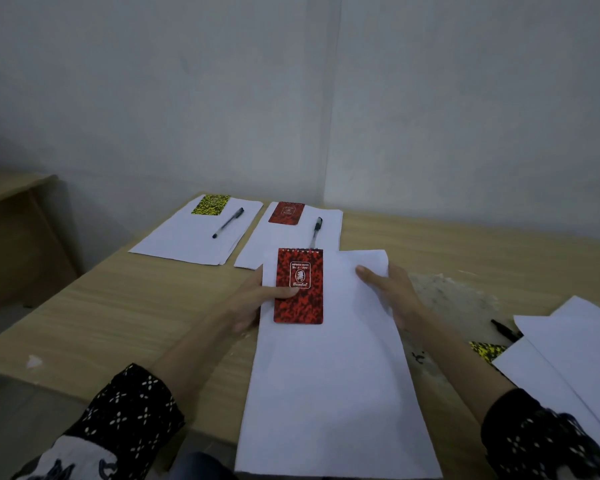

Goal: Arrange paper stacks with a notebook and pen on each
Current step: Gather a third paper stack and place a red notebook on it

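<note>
A white paper stack (329, 375) is held above the table in front of me, with a red spiral notebook (299, 286) lying on its upper left. My left hand (257, 299) grips the stack's left edge, thumb pressing on the notebook. My right hand (392, 292) holds the stack's right edge, thumb on top. At the far left lies a paper stack (187, 240) with a yellow notebook (211, 204) and a pen (228, 222). Beside it a second stack (278, 244) carries a red notebook (287, 213) and a pen (316, 230).
The wooden table (118, 317) has a worn patch (454, 296) at right. Loose white sheets (568, 362) lie at the right edge, partly covering a yellow notebook (487, 351) and a black pen (504, 330). A lower wooden desk (11, 188) stands left. Walls close the back.
</note>
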